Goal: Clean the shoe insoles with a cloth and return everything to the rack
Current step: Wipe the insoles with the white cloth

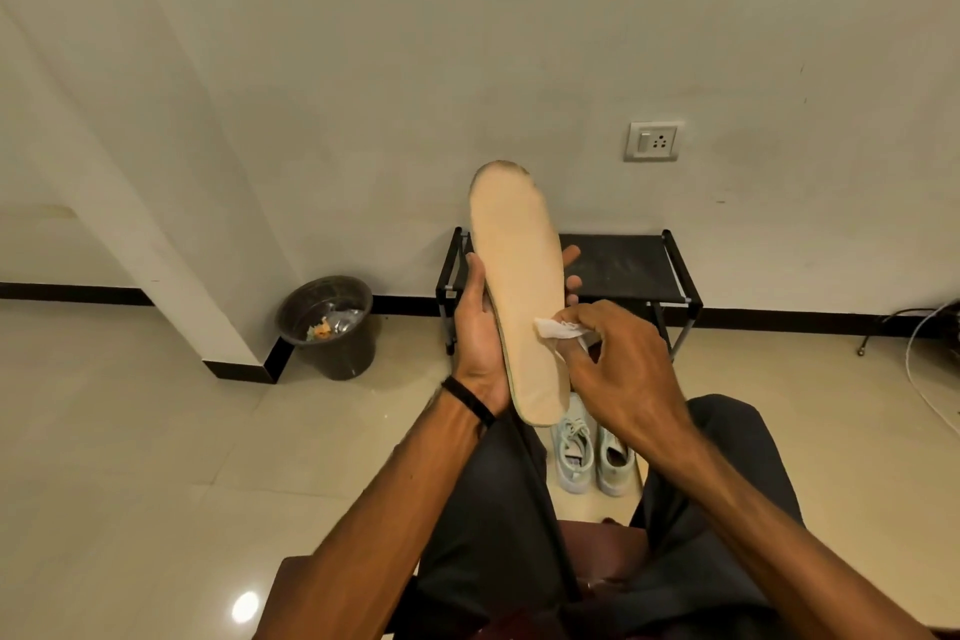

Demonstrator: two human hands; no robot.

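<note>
Beige foam insole (519, 296), cradled upright in the left hand (480, 333) before the black rack (623, 270), faced the right hand (618, 364), whose fingers pinched a small white cloth (555, 329) against it, evidently for wiping.

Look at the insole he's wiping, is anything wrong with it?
Yes. The insole looks worn at its top end: the edge there is ragged, darkened and uneven. The left hand holds it upright while the right hand presses a white cloth on its lower half. Nothing looks spilled.
</note>
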